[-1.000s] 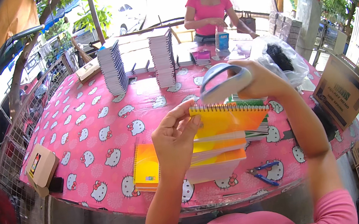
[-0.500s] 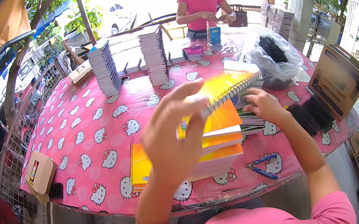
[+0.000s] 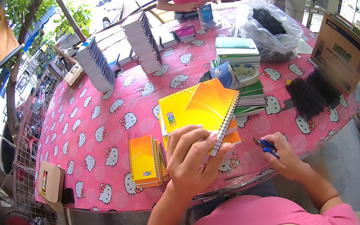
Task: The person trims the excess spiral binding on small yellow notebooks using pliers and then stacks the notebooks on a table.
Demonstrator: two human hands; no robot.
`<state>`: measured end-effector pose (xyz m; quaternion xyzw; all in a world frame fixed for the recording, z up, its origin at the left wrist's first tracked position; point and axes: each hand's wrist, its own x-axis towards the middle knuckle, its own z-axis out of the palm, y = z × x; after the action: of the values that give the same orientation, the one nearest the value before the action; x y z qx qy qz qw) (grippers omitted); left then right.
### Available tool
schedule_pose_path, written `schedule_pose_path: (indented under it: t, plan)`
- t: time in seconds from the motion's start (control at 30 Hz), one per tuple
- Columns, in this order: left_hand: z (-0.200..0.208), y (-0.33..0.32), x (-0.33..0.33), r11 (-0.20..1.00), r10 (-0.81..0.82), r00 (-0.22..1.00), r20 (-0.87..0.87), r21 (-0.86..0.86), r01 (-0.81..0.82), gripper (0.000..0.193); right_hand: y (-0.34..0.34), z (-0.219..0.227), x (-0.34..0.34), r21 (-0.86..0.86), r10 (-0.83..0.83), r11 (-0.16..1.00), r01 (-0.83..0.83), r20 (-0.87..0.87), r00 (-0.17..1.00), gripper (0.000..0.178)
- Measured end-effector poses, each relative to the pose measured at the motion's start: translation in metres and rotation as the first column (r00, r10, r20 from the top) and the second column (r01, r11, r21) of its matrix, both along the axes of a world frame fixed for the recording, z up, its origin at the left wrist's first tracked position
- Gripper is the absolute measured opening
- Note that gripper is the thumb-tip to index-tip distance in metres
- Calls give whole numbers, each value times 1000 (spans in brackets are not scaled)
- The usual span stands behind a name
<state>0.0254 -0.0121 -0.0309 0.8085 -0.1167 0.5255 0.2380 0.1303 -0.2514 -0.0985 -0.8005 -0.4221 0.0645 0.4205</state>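
Pink patterned cloth spreads over the table across the middle of the frame. At the centre, the left hand pinches the lower end of a tilted yellow-orange spiral notebook between thumb and fingers, above a notebook stack. Right of lower centre, the right hand has its fingers curled around blue-handled pliers.

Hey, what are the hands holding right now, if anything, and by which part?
The left hand holds a yellow-orange spiral notebook by the near end of its coiled edge; the right hand holds blue-handled pliers by the handles.
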Motion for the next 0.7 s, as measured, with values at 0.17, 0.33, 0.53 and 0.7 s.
schedule_pose_path:
  t: [0.17,0.33,0.53,0.7]
  plan:
    - [0,-9,-2,999,44,999,-30,-29,-45,31,23,69,-23,194,132,961,-196,302,944,52]
    - [-5,-8,1,999,36,999,12,38,-37,31,32,85,-27,118,33,986,-115,545,838,55]
    - [-6,-11,1,997,60,998,13,46,-61,31,37,80,-31,157,-1,984,-89,497,868,53]
    - [-2,-15,2,996,69,998,14,54,-70,31,35,77,-32,192,-55,980,-52,515,856,53]
